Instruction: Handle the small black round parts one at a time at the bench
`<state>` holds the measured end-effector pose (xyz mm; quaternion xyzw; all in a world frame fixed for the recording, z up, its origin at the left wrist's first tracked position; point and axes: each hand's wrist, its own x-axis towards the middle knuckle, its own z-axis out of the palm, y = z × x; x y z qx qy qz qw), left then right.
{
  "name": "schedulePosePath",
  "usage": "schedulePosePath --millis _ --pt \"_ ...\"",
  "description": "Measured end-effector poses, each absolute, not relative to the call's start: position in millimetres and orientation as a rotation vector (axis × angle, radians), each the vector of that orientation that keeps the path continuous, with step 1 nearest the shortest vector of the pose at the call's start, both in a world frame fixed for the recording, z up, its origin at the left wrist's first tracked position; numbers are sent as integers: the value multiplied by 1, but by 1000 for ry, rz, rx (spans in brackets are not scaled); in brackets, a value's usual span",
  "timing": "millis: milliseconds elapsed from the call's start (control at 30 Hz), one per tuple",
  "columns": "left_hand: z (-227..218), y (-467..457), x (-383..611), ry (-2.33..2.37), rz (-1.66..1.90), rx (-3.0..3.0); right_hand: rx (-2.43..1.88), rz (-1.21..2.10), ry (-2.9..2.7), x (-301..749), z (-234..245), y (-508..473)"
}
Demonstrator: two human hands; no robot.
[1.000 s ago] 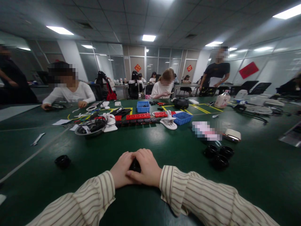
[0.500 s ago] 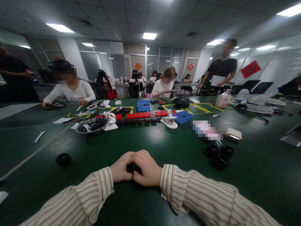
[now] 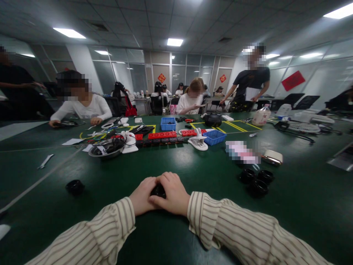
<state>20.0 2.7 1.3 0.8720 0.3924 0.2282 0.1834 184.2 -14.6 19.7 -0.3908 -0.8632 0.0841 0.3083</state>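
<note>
My left hand [image 3: 142,195] and my right hand [image 3: 173,194] rest close together on the green table [image 3: 193,173], near its front edge. Both are curled round a small black round object [image 3: 158,191], which shows only in the gap between the fingers. Striped sleeves cover both forearms. A similar black ring [image 3: 74,186] lies alone to the left. Three more black rings [image 3: 256,180] sit in a cluster to the right.
Mid-table stand a metal bowl of cables [image 3: 106,148], red power strips [image 3: 162,136], two blue bins [image 3: 213,137], a white clamp [image 3: 199,141] and a wrench [image 3: 45,162]. People sit across the table; one person stands at the back right.
My hands stay clasped on the black object, with the fingers shifting slightly round it. The standing person at the back right has stepped left.
</note>
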Motion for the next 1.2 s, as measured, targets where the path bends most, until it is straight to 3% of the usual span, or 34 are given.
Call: schedulePosePath --millis 233,633,1200 --pt "4 5 21 1079 628 2393 -1003 235 -2314 184 20 -15" --pt "11 6 18 919 512 2380 -535 299 -2401 186 17 -11" --pt "3 6 20 1061 593 2390 -1121 172 -2291 183 20 -16"
